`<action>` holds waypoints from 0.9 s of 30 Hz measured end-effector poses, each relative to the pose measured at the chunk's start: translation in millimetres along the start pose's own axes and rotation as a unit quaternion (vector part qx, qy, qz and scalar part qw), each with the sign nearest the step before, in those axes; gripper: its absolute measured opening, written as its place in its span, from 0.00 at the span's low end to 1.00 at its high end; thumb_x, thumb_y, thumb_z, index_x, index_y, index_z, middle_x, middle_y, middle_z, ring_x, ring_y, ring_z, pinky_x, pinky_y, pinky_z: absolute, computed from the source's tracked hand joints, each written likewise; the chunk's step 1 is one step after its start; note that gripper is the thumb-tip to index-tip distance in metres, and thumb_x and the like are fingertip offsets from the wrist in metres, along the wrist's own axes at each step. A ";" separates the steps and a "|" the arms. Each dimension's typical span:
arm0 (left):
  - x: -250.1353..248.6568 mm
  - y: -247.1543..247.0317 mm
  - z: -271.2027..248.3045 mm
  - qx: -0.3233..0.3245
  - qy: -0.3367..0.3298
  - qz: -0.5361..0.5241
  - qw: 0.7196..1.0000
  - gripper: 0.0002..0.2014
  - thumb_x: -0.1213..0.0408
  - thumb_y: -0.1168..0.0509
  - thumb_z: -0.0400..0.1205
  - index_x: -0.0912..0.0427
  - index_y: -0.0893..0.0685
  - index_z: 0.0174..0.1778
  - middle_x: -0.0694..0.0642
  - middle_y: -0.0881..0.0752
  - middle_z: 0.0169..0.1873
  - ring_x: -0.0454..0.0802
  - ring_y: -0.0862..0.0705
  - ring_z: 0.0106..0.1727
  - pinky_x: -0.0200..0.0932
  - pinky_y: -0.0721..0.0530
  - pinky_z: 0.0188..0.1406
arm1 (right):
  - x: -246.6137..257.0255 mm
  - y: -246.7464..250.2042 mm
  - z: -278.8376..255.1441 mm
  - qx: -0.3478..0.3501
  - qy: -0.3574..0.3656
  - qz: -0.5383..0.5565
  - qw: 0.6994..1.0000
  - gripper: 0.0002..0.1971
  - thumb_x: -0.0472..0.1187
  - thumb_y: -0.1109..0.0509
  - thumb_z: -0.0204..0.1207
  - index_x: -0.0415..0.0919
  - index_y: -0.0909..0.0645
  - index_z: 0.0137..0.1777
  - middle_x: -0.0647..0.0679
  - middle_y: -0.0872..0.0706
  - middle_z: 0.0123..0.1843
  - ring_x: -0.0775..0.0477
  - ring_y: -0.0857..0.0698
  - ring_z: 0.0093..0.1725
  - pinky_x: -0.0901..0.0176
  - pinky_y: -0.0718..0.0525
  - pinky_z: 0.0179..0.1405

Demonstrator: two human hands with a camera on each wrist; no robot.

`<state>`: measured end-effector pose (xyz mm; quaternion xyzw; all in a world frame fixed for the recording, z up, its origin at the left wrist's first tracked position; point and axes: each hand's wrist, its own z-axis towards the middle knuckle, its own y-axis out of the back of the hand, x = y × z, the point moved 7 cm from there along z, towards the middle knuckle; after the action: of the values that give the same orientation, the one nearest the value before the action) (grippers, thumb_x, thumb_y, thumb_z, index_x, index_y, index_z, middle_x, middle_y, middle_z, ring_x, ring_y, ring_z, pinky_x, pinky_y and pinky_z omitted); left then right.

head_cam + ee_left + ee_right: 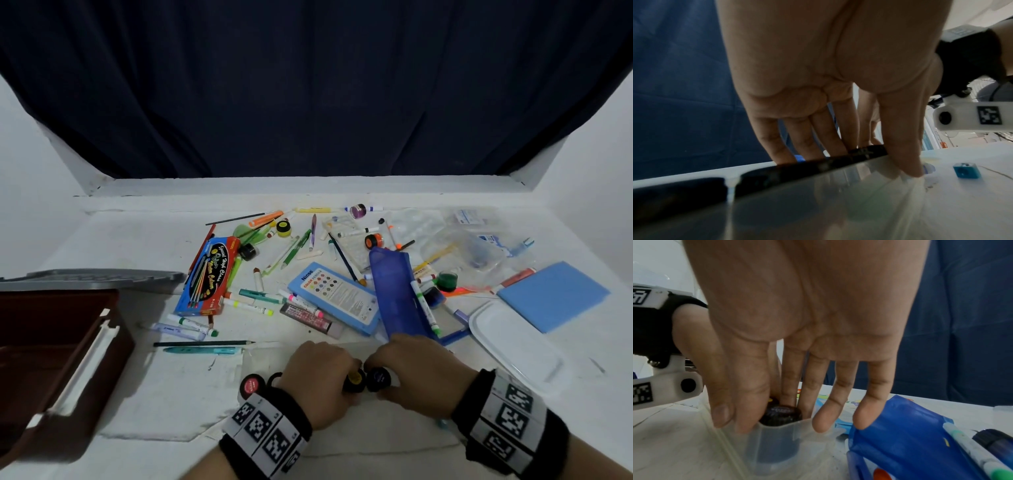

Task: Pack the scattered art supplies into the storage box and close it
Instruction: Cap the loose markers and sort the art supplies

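Observation:
Both my hands work at a clear plastic paint tray [777,443] near the table's front edge. It holds small pots with black caps [818,162]. My right hand [387,359] pinches a dark blue pot [378,377] by its ribbed cap [781,413], thumb on one side and two fingers on the other. My left hand [337,370] grips the tray [838,203], with the thumb on the near wall and the fingers behind the caps, beside a yellow-labelled pot [354,378]. A red-labelled pot [252,385] sits by my left wrist. The brown storage box [58,359] stands open at the far left.
Markers, pencils and paint pots lie scattered across the middle of the table, with a coloured-pencil box [207,274] and a blue Ninso case [339,298]. A blue pencil case [400,294] lies just beyond my right hand. A white lid [513,346] and blue sponge [551,294] lie right.

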<state>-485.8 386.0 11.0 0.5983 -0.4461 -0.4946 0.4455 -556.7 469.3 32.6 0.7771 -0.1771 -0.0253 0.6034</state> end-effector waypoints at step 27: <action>23.8 40.4 -4.0 -0.029 0.065 -0.389 0.919 0.14 0.37 0.43 0.85 0.38 0.22 0.59 0.46 0.10 0.47 0.40 0.12 0.50 0.46 0.14 0.57 | -159.9 30.0 23.5 -0.064 -0.189 -0.038 0.979 0.16 0.43 0.35 0.78 0.52 0.20 0.66 0.48 0.17 0.64 0.43 0.19 0.65 0.49 0.18 0.60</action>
<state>-483.0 354.9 46.2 0.7419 -0.1338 -0.6018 0.2635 -719.7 490.1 26.7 0.7241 -0.2558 -0.2061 0.6064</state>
